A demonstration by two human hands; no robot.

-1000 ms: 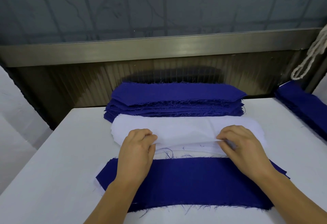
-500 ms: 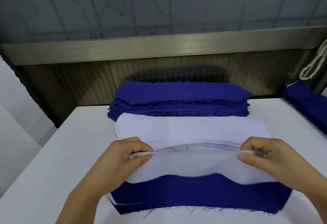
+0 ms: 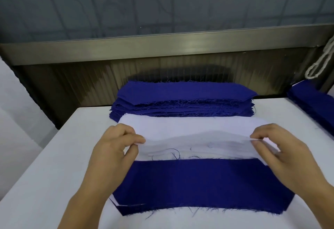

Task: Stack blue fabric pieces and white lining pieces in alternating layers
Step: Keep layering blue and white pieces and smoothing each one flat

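Observation:
A blue fabric piece (image 3: 198, 185) lies on top of the near stack, a white edge showing under its left corner. Behind it sits a pile of white lining pieces (image 3: 189, 125), and behind that a pile of blue pieces (image 3: 184, 100). My left hand (image 3: 112, 152) pinches the left end of the top white lining piece (image 3: 195, 142). My right hand (image 3: 282, 154) pinches its right end. The piece is lifted off the white pile, its middle sagging between my hands.
The work goes on upon a white table (image 3: 45, 183) with a metal wall behind it. More blue pieces (image 3: 314, 102) lie at the far right edge. A white cord (image 3: 321, 62) hangs at the upper right.
Both hands have pinched the top white lining piece and raised it off the pile. It was drooping over the blue piece half a second ago; now it is held higher and further back.

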